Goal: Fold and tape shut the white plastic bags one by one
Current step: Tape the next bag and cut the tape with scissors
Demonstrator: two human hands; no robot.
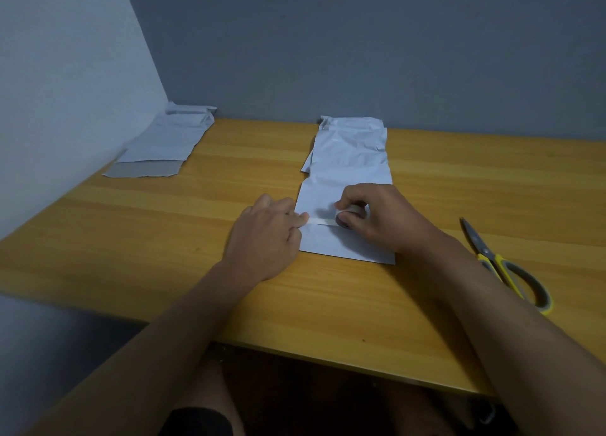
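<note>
**Bag folded, tape being drawn across the seam**

Bag (347, 186) of thin white plastic is laid flat on the tabletop (164, 255), its near end folded over. The tape roll (349, 217) is gripped by the right hand (377, 219), fingers curled round it, and a short strip of tape (319, 221) is stretched leftward along the fold. The free end of the strip is pressed down by the left hand (265, 239); its fingers are partly hidden, so it seems a pinch or a press, but it cannot be told surely. The material is judged light, soft and slippery, so the fold should be held flat near its edge. Scissors (501, 262) are lying at the right, and another bag (164, 144) at the far left.
</note>
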